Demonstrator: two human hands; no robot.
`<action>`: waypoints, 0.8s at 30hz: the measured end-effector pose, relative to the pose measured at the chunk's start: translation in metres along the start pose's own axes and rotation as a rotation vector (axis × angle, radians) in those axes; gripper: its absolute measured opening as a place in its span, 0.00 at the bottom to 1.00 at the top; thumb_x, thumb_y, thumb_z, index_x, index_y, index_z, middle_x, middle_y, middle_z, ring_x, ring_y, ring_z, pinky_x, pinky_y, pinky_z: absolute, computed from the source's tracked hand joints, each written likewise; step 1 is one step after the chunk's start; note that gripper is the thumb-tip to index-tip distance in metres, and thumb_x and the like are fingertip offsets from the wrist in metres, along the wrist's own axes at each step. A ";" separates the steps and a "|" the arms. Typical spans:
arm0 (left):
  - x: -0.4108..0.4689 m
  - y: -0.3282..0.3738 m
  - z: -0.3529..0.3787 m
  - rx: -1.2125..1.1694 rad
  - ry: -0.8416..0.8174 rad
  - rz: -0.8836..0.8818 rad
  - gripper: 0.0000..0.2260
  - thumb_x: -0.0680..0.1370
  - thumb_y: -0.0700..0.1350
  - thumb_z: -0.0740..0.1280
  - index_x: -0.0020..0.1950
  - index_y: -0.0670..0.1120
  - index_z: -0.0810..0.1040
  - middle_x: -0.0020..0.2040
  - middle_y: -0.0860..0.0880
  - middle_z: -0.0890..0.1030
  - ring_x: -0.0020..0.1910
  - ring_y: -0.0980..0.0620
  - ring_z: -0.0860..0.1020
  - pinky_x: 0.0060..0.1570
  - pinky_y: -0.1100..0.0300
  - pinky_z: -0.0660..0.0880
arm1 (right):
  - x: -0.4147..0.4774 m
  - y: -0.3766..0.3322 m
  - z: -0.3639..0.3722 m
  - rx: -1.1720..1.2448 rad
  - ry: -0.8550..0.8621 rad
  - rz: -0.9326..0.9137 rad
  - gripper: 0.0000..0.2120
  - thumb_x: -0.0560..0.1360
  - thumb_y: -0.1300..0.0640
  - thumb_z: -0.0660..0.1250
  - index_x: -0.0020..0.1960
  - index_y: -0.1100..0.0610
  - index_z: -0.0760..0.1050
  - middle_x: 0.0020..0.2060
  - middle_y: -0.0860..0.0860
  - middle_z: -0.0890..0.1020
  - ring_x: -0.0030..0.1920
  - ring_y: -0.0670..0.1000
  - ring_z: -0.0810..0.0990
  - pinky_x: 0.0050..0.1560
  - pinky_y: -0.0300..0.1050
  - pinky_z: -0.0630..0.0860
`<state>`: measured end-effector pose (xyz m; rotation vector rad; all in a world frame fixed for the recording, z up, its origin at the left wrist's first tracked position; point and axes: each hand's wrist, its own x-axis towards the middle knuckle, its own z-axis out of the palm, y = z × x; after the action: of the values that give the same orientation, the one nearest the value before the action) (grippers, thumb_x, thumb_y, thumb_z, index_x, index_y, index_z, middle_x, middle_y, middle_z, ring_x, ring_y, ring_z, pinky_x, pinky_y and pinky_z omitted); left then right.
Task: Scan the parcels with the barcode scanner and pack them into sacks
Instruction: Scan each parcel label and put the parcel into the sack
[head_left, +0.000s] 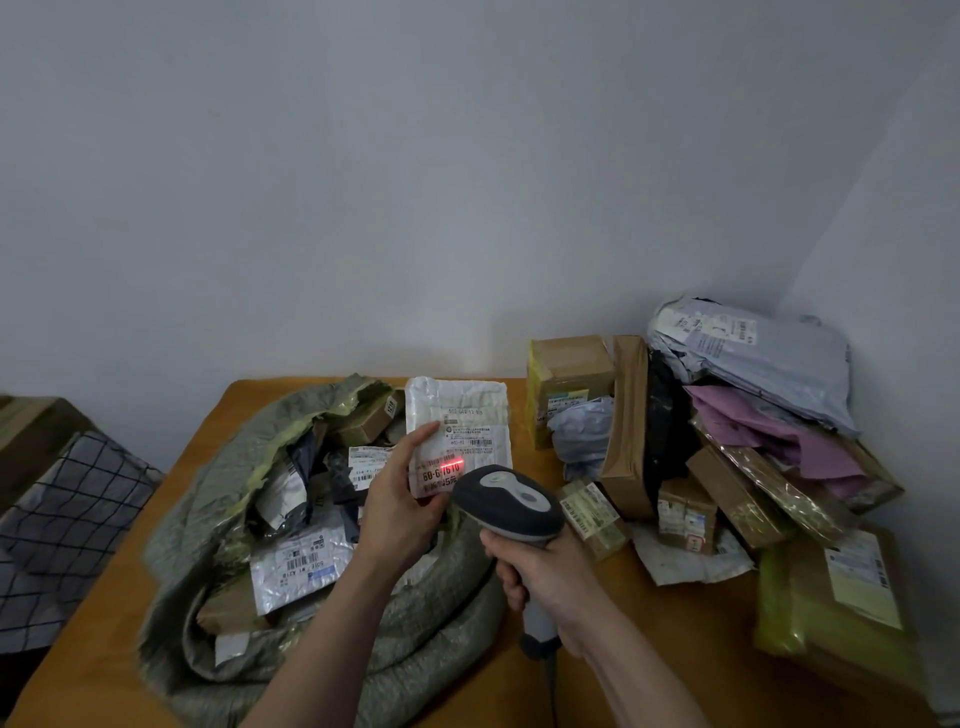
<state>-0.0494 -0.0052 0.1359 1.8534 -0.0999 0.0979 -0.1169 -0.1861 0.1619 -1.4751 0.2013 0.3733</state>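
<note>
Your right hand is curled round the barcode scanner, left hand pinching the white bubble mailer over the open grey sack; the red beam looks off the barcode, so it may misread.

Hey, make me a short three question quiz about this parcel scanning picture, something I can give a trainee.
1. True or false: the red scan line falls on the label of the white parcel held by the left hand.
2. Multiple choice: the right hand grips A) a tape roll, B) the barcode scanner, C) a pen.
3. Fill in: the open sack with parcels inside lies on the ___ side of the table.
Key: 1 true; 2 B; 3 left.
</note>
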 end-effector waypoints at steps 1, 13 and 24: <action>0.000 -0.001 -0.001 0.006 0.005 -0.003 0.31 0.75 0.34 0.76 0.72 0.57 0.73 0.62 0.57 0.82 0.55 0.58 0.84 0.49 0.58 0.84 | 0.000 0.000 0.001 -0.001 -0.002 -0.002 0.11 0.77 0.55 0.74 0.41 0.62 0.79 0.27 0.52 0.73 0.28 0.49 0.70 0.30 0.42 0.68; -0.003 -0.009 -0.012 0.044 0.015 -0.038 0.32 0.76 0.33 0.75 0.72 0.60 0.73 0.58 0.66 0.82 0.53 0.58 0.84 0.49 0.48 0.85 | 0.001 0.000 0.013 0.006 0.000 -0.001 0.11 0.77 0.55 0.74 0.40 0.61 0.79 0.27 0.52 0.73 0.27 0.49 0.69 0.30 0.42 0.68; -0.001 -0.019 -0.021 0.045 0.038 -0.100 0.33 0.74 0.33 0.76 0.73 0.58 0.72 0.56 0.66 0.82 0.51 0.61 0.84 0.45 0.56 0.85 | 0.011 0.004 0.023 0.004 0.011 0.025 0.15 0.77 0.55 0.74 0.43 0.69 0.79 0.26 0.53 0.73 0.27 0.50 0.69 0.29 0.42 0.68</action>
<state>-0.0485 0.0204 0.1237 1.8974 0.0219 0.0662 -0.1100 -0.1621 0.1567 -1.4722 0.2295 0.3851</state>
